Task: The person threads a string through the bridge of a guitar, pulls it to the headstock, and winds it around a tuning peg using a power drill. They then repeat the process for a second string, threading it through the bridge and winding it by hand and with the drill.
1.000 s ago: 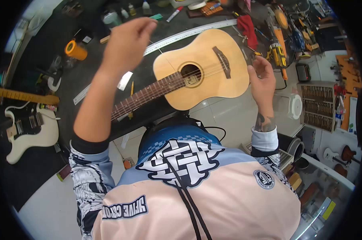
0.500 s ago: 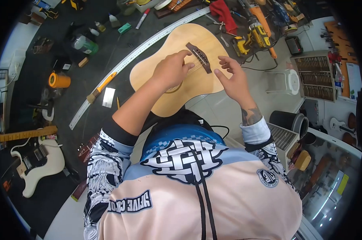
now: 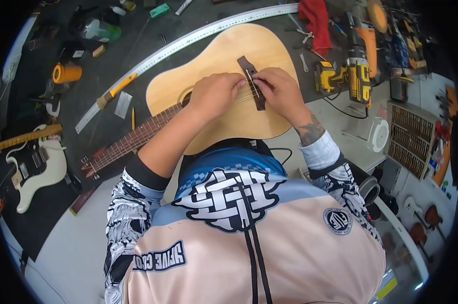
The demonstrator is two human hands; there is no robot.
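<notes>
Guitar [image 3: 224, 61]: flat on counter [image 3: 87, 91], frame centre.
Left hand [image 3: 216, 93]: fingers curled on strings beside bridge [image 3: 252, 88].
Right hand [image 3: 279, 91]: fingers pinching at bridge.
Ruler [image 3: 188, 39]: above guitar.

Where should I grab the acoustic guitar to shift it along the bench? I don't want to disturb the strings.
Probably the neck, gripped from its sides near the body, with the other hand under the waist of the acoustic guitar. It lies flat, face up, with the left hand and right hand over the bridge.
</notes>
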